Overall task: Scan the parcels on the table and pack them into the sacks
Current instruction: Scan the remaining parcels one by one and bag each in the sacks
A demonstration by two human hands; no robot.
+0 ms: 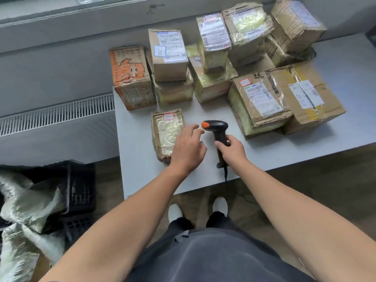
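While R hand (231, 148) grips scanner (216, 127), L fingers (193, 129) hover over small parcel (165, 131).

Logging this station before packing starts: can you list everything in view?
small parcel: one, brown, table's near left
other parcels: about eleven, brown, one orange-printed, stacked at the table's back
scanner: one, black with orange tip, in the right hand
table: one, pale grey, centre
sacks: count unclear, white, floor left
crates: count unclear, black, floor left
radiator: one, white, left wall
shoes: two, white, floor below
left hand: one, open, over the small parcel
right hand: one, gripping the scanner's handle
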